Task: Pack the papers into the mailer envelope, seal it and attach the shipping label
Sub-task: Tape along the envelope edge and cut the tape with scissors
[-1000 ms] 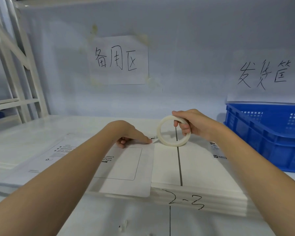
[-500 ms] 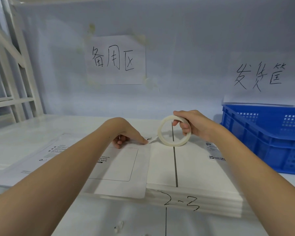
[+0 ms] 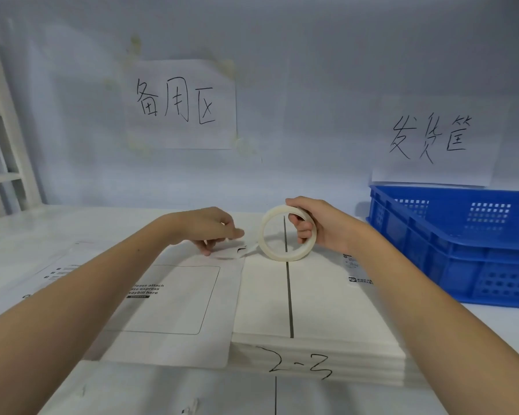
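Two bare hands work above the far edge of a white flat mailer envelope (image 3: 174,310), which lies on the white table (image 3: 27,235), left of centre, overlapping the left side of a white paper stack (image 3: 318,310). Left hand (image 3: 206,227): fingers curled, fingertips pinching the free end of a tape strip (image 3: 246,250) at the envelope's far right corner. Right hand (image 3: 321,224): closed around the far-right arc of a cream tape roll (image 3: 285,233), fingers through its core, roll upright, lower rim touching the stack. Printed waybill box faces up on the envelope. Blue perforated plastic crate (image 3: 462,244) sits far right. Two handwritten paper signs (image 3: 182,104) hang on the wall.
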`<action>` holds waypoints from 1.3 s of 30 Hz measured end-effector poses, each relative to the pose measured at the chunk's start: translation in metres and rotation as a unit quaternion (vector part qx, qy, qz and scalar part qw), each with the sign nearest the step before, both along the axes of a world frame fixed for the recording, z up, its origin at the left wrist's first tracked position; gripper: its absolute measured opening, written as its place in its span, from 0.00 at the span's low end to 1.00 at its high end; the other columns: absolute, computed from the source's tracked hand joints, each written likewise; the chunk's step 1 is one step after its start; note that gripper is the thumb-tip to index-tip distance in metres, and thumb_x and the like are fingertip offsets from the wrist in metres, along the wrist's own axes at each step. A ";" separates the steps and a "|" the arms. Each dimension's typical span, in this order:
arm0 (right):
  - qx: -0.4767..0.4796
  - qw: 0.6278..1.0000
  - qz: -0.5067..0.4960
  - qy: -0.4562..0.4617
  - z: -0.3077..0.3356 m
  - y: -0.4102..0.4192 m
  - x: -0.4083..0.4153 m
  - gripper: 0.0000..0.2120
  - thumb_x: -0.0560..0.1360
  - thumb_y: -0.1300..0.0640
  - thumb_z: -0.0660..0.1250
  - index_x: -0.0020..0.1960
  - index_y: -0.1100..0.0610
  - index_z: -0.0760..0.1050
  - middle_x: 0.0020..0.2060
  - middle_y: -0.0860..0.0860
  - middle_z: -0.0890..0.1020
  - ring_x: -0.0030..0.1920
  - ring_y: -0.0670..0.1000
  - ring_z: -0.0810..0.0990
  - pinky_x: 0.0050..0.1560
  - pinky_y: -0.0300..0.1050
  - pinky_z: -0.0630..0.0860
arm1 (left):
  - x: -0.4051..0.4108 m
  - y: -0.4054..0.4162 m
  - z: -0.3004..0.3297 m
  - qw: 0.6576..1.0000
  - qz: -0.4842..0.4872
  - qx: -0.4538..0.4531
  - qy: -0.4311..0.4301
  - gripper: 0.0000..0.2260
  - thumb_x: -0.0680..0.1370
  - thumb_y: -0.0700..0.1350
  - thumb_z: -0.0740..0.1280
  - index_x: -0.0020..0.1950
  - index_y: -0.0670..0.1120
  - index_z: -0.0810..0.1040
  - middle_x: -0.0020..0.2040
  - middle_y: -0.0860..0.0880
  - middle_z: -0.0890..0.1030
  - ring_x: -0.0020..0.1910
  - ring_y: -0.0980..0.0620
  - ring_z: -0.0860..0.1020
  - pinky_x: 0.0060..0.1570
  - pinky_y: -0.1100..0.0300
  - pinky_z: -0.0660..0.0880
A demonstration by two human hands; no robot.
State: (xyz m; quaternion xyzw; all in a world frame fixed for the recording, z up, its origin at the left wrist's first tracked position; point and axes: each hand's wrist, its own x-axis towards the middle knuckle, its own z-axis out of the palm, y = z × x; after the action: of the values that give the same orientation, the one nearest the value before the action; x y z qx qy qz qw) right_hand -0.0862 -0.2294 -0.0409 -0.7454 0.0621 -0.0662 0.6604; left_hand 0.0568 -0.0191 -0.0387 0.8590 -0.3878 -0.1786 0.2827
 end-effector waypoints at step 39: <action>-0.566 0.704 -0.321 0.283 -0.005 -0.050 -0.018 0.04 0.77 0.63 0.62 0.45 0.61 0.68 0.36 0.54 0.72 0.33 0.51 0.70 0.27 0.41 0.65 | -0.006 -0.025 -0.024 0.958 -0.103 -0.236 0.124 0.11 0.78 0.49 0.70 0.57 0.45 0.84 0.58 0.58 0.84 0.59 0.65 0.78 0.58 0.68 0.67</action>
State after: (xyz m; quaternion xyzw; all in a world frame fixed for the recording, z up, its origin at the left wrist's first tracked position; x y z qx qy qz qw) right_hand -0.1046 -0.2798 -0.0463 -0.8978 0.4326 -0.0824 0.0041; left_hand 0.0510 -0.0442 -0.0626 0.6944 -0.4675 -0.2155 0.5028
